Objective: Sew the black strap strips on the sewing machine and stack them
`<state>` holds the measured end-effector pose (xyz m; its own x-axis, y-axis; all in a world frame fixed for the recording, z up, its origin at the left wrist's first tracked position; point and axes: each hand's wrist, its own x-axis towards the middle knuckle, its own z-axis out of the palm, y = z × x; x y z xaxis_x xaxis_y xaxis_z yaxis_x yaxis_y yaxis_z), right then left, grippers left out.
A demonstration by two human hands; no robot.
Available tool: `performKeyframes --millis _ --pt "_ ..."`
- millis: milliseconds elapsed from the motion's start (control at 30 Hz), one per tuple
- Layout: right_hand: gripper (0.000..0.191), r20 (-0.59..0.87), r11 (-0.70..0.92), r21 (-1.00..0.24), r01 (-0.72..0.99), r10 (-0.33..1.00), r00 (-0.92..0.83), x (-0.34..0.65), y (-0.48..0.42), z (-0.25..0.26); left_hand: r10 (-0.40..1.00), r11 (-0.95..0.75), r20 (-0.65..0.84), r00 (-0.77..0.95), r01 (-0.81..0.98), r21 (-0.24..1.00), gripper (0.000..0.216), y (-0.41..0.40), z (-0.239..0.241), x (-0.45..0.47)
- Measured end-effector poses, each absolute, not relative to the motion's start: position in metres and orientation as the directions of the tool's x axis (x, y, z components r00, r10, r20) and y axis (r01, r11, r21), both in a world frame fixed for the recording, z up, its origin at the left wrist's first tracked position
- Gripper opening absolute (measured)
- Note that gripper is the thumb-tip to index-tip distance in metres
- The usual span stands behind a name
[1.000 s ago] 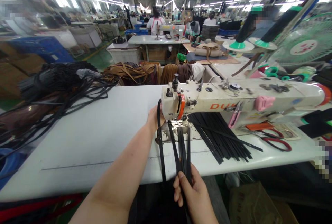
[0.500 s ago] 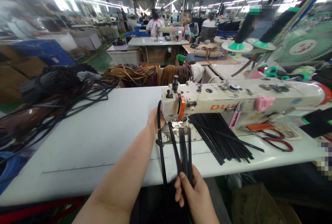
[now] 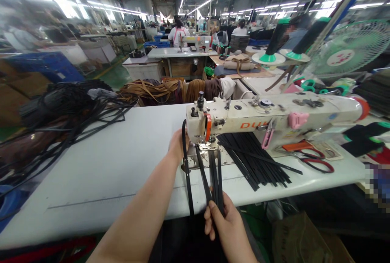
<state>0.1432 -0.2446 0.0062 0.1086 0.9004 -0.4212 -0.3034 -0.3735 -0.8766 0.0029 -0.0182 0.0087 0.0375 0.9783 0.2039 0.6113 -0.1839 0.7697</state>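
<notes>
At the machine's presser foot, the end of a black strap (image 3: 203, 175) lies under the needle area of the sewing machine (image 3: 231, 119). My right hand (image 3: 224, 218) grips this strap and several other black straps (image 3: 215, 177) between thumb and fingers at the table's front edge. Reaching past the left side of the machine head, my left hand (image 3: 178, 145) is beside the needle area, its fingers mostly hidden behind the head. Another black strap (image 3: 187, 177) loops down in front of that hand and hangs over the table edge.
A fanned pile of black straps (image 3: 258, 163) lies under the machine arm. Red-handled scissors (image 3: 318, 165) and pink thread snips (image 3: 268, 137) are to the right. Dark cords (image 3: 76, 129) heap at the left table edge. Thread cones (image 3: 276, 44) and a fan (image 3: 347, 56) stand behind.
My view has turned a little to the right, so the scene sits further left. Both hands keep nearly the same places at the machine, and the right still grips the straps.
</notes>
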Motion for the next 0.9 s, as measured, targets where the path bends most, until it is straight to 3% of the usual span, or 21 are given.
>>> performKeyframes --millis 167,333,433,633,900 --pt "0.066 -0.43 -0.378 -0.873 -0.307 0.895 0.119 0.144 -0.244 0.005 0.949 -0.304 0.29 0.127 0.613 0.729 0.018 -0.059 -0.009 -0.005" --pt "0.062 -0.421 -0.377 -0.879 -0.291 0.901 0.105 0.148 -0.246 0.006 0.827 -0.557 0.422 0.371 0.641 0.527 0.027 -0.096 -0.022 -0.012" --pt "0.062 -0.44 -0.395 -0.857 -0.332 0.896 0.068 0.15 -0.253 0.011 0.821 -0.564 0.399 0.409 0.69 0.454 0.032 -0.102 -0.02 -0.012" --pt "0.055 -0.482 -0.429 -0.791 -0.437 0.876 0.011 0.16 -0.27 0.013 0.823 -0.559 0.405 0.398 0.695 0.453 0.031 -0.099 -0.02 -0.012" --pt "0.047 -0.445 -0.395 -0.838 -0.376 0.894 0.052 0.167 -0.271 0.011 0.833 -0.546 0.385 0.398 0.705 0.453 0.03 -0.099 -0.017 -0.01"
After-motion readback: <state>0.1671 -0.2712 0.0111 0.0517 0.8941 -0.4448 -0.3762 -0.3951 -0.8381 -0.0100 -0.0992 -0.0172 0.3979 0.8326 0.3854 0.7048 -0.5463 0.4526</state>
